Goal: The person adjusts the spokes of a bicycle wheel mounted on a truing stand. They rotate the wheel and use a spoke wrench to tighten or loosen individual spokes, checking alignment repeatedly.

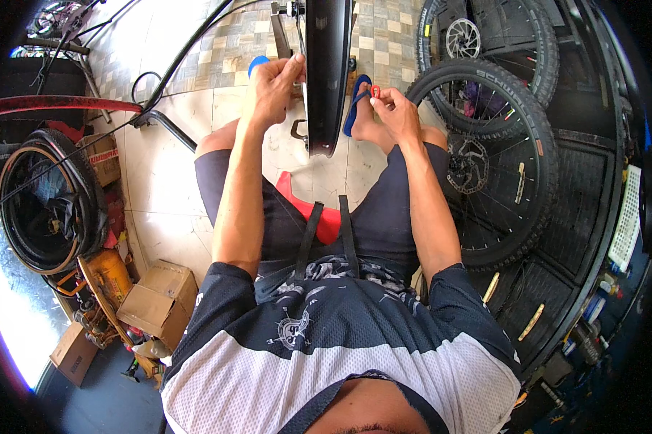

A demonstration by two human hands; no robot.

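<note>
Wheel rim [329, 79] stands upright between your hands, likely light, stiff and smooth, best held by its edges; your right hand [398, 114] pinches a small red piece [375, 91]; your left hand [270, 90] curls beside the rim, its exact grip impossible to tell

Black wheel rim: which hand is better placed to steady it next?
Probably the left hand, close beside the rim; the right hand sits farther off, holding a small red piece.
</note>
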